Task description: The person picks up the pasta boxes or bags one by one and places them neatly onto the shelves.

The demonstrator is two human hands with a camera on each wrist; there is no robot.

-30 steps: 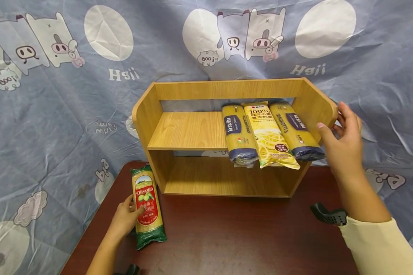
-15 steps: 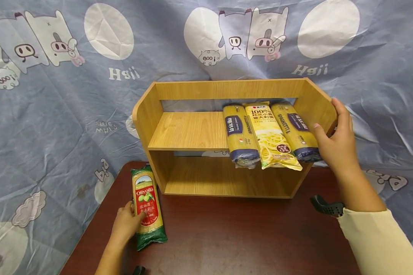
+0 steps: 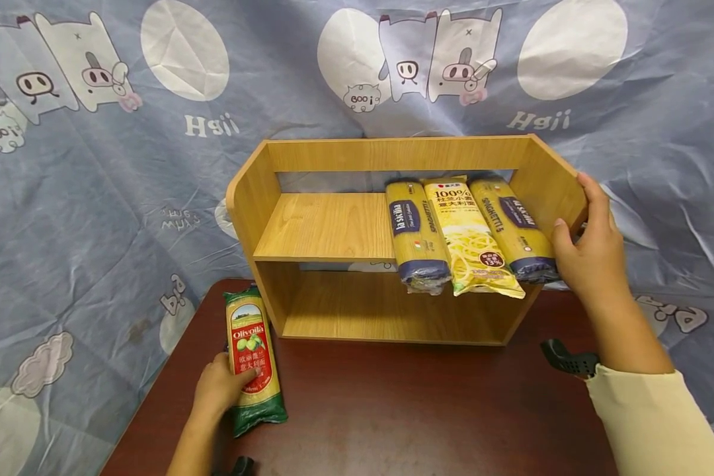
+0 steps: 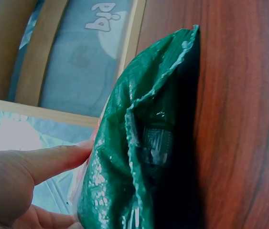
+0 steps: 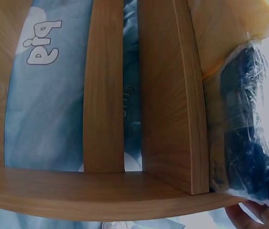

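Observation:
My left hand (image 3: 217, 387) grips a long pack of Olivoilà spaghetti (image 3: 254, 344) at its left side, with the thumb over the red label. The pack lies on the table left of a small wooden shelf (image 3: 321, 228); its crimped green end (image 4: 108, 148) fills the left wrist view. My right hand (image 3: 595, 258) holds the shelf's right side panel (image 3: 550, 182), thumb inside and fingers around the outer edge. That thumb is right beside a blue-ended spaghetti pack (image 3: 512, 225). In the right wrist view only some fingers (image 5: 256, 217) show, by the panel edge.
On the shelf's upper board, a yellow pasta pack (image 3: 470, 231) and another blue-ended spaghetti pack (image 3: 416, 228) lie left of the right-hand one. Their ends overhang the front edge. A patterned cloth (image 3: 125, 218) hangs behind the brown table (image 3: 393, 403).
My left hand has moved slightly, its thumb reaching further across the label. My right hand has shifted a little and its fingers have settled on the side panel. The packs stay in place.

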